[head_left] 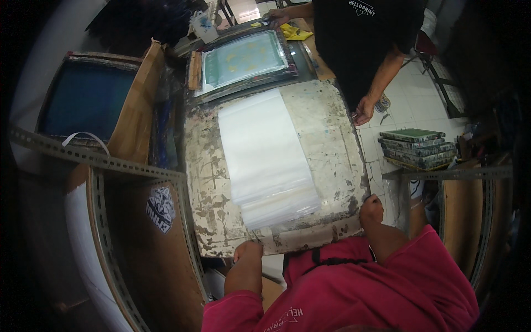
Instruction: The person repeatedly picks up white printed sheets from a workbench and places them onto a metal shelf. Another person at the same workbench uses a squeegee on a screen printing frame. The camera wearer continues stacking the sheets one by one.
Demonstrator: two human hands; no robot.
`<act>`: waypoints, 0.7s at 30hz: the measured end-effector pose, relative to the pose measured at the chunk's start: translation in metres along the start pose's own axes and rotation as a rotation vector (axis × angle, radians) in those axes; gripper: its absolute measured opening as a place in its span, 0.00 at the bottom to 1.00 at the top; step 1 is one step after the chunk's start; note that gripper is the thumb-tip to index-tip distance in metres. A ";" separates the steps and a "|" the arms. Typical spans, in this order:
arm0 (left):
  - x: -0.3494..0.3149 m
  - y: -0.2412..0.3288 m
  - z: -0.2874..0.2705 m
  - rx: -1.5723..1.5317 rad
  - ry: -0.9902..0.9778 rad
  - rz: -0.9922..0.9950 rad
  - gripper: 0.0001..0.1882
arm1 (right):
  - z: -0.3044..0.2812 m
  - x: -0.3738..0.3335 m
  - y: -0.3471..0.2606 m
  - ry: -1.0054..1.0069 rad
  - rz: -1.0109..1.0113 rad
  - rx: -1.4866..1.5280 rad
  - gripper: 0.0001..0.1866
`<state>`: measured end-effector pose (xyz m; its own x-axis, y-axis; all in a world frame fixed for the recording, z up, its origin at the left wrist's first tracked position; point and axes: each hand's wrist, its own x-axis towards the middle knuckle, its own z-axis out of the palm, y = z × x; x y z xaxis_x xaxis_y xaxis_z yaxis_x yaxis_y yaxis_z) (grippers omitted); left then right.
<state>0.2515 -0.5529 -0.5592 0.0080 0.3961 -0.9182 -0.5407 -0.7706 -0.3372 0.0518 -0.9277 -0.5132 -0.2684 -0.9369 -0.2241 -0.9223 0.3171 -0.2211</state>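
A worn, paint-stained worktable (332, 166) stretches out in front of me. My left hand (247, 252) is closed at its near edge, left of my body. Farther right, my right hand (371, 209) is closed on the table's right edge near the corner. The fingertips of both hands are partly hidden. Between them and beyond lies a long stack of thin white plastic sheets (263, 144), its near end clear, glossy and creased. My left hand is just short of that near end, without touching it.
A framed printing screen (243, 58) sits at the table's far end, with a yellow cloth (296, 32) and a plastic container (204, 27) around it. A co-worker (359, 50) stands at the far right, one hand by the table edge. Stacked frames (417, 148) and metal shelving (144, 171) flank the table.
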 end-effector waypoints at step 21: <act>0.017 0.003 0.005 -0.023 0.137 -0.060 0.21 | -0.003 0.000 -0.002 -0.056 0.024 -0.004 0.28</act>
<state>0.2455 -0.5457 -0.5744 0.1556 0.3709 -0.9155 -0.5164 -0.7596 -0.3955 0.0525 -0.9290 -0.5102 -0.2751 -0.9192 -0.2817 -0.9168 0.3390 -0.2111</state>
